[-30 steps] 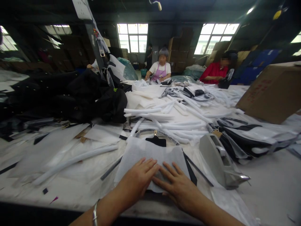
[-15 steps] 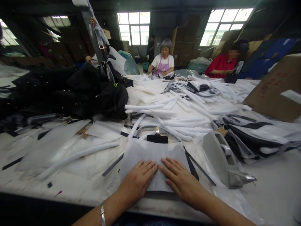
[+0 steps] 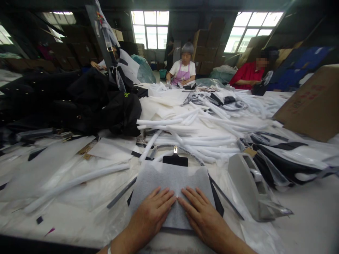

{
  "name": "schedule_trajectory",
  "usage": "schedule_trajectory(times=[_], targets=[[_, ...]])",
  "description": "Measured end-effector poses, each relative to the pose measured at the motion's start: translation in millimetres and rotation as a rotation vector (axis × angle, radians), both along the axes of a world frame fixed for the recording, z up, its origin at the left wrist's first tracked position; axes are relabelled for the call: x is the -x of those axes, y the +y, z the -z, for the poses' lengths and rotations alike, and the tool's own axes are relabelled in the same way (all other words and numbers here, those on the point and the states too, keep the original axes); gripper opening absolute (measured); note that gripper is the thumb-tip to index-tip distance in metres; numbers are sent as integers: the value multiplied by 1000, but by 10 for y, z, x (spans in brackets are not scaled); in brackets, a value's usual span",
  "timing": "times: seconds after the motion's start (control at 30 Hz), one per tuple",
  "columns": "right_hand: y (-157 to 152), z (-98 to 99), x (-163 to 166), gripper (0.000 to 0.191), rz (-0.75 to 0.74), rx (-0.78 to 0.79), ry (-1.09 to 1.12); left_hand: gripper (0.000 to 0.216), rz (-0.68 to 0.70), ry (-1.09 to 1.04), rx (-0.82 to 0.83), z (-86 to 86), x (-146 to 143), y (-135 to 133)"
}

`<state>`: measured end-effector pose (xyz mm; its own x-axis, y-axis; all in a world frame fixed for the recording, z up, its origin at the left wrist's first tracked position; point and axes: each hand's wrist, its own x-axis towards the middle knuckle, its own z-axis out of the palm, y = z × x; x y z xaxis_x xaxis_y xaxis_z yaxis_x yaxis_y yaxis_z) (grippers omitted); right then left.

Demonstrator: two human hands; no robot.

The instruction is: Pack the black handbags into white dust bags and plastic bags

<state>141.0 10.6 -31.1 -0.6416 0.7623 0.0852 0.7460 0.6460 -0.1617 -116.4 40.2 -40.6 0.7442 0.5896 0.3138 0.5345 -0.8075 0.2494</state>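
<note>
Both palms press down on a thin white sheet (image 3: 173, 176) that covers most of a black bag (image 3: 219, 203). My left hand (image 3: 155, 210) lies flat on the sheet's left half, fingers stretched out. On the right half rests my right hand (image 3: 201, 211), also flat with its fingers extended. The fingertips of the two hands almost meet in the middle. Beyond the sheet's far edge, a black tab (image 3: 175, 161) with a shiny metal clasp sticks out, and a curved handle in clear wrap arches behind it. Dark strips run out on either side.
A grey tape dispenser (image 3: 251, 187) stands to the right. White foam tubes (image 3: 206, 139) heap behind the bag. Black bags (image 3: 106, 102) pile at left, and wrapped black pieces (image 3: 283, 158) lie at right near a cardboard box (image 3: 309, 102). Across the table, co-workers (image 3: 182, 68) handle items.
My view has tilted slightly, so the bag and hands appear lower. Both hands stay flat on the white sheet, having shifted little across it.
</note>
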Motion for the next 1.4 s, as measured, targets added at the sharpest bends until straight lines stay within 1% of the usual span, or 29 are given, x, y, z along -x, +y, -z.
schedule_trajectory(times=[0.1, 0.17, 0.33, 0.47, 0.63, 0.8, 1.03, 1.17, 1.4], targets=[[-36, -11, -6, 66, 26, -19, -34, 50, 19, 20, -1, 7, -22, 1], [-51, -24, -18, 71, 41, -13, -64, 50, 25, 10, -7, 19, -36, 0], [-7, -91, -59, 83, 30, 48, -97, 44, -4, -85, -29, 53, -65, -11], [55, -132, -84, 81, 9, 78, -102, 39, -24, -141, -20, 57, -89, -26], [76, -133, -102, 80, 7, 105, -112, 37, -43, -162, -5, 20, -123, -31], [80, -141, -82, 86, 23, 120, -111, 34, -37, -184, -10, -3, -130, -19], [111, -211, -48, 84, 21, 149, -128, 34, -41, -187, 13, 36, -121, -21], [124, -204, -51, 86, 10, 155, -129, 34, -37, -181, 21, 42, -114, -22], [101, -175, -43, 86, 30, 145, -130, 33, -49, -189, 20, -1, -120, -5]])
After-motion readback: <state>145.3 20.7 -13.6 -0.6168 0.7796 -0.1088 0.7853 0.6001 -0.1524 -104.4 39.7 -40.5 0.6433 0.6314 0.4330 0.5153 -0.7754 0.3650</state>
